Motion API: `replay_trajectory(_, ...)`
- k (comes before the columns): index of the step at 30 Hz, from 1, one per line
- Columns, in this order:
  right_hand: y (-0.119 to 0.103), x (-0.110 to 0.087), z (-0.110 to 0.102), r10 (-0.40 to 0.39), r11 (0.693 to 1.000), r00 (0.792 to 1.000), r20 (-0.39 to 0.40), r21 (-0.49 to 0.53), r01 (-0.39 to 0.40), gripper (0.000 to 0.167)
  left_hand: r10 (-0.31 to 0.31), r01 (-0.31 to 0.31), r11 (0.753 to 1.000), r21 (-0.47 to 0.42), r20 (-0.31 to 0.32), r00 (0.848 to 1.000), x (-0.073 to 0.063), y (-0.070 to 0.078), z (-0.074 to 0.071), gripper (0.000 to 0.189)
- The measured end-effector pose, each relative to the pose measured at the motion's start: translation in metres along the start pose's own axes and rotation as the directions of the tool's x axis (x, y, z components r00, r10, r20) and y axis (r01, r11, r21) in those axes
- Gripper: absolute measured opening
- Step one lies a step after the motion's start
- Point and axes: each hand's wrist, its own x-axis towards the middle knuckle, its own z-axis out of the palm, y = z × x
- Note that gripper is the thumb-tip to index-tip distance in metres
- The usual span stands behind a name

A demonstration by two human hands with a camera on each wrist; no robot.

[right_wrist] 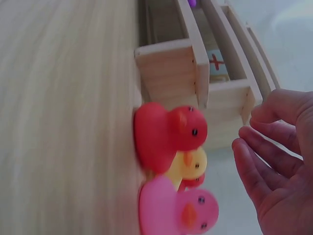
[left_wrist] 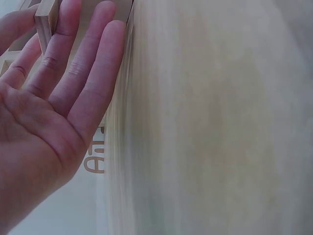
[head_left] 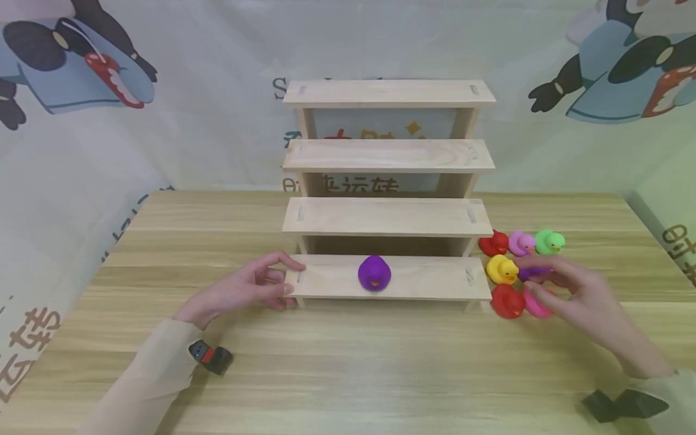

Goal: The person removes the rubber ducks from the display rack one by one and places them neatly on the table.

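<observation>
My left hand (head_left: 247,287) grips the left end of the lowest board of a stepped wooden shelf (head_left: 424,278), its thumb and forefinger at the board's edges. On that board sits a purple rubber duck (head_left: 374,273). My right hand (head_left: 579,296) hovers over rubber ducks on the table, fingers loosely bent, with nothing held between them in the right wrist view. Under its fingers lies another purple duck (head_left: 534,273), partly hidden. Around it are a yellow duck (head_left: 501,269), a red duck (right_wrist: 156,134) and a pink duck (right_wrist: 159,208).
Behind those, a second red duck (head_left: 493,243), a lilac duck (head_left: 522,243) and a green duck (head_left: 550,241) line up beside the shelf. Its upper boards rise in steps toward a printed backdrop (head_left: 217,90). All stand on a wood-grain table (head_left: 348,374).
</observation>
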Motion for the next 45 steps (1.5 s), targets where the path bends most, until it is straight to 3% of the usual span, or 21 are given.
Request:
replay_trajectory(7, -0.006, 0.016, 0.012, -0.076, 0.994, 0.996, 0.046, 0.080, 0.072, 0.047, -0.012, 0.012, 1.000, 0.000, -0.007, 1.000, -0.001, 0.000, 0.000, 0.038)
replay_trajectory(13, -0.014, 0.025, 0.026, -0.021, 0.997, 0.998, 0.059, 0.082, 0.016, 0.042, -0.014, 0.014, 1.000, -0.005, -0.008, 1.000, -0.001, 0.000, 0.000, 0.038)
replay_trajectory(29, -0.029, 0.052, 0.067, -0.089, 0.978, 0.984, 0.152, 0.199, 0.058, 0.039, -0.012, 0.012, 1.000, -0.012, -0.008, 1.000, -0.002, 0.000, 0.001, 0.038)
replay_trajectory(35, -0.031, 0.061, 0.080, -0.118, 0.978, 0.973, 0.200, 0.192, 0.079, 0.036, -0.012, 0.012, 1.000, -0.019, -0.004, 1.000, -0.002, 0.001, 0.001, 0.038)
replay_trajectory(45, -0.040, 0.074, 0.104, -0.086, 0.991, 0.959, 0.271, 0.123, 0.054, 0.040, -0.015, 0.014, 1.000, -0.008, -0.004, 1.000, -0.001, 0.000, 0.000, 0.038)
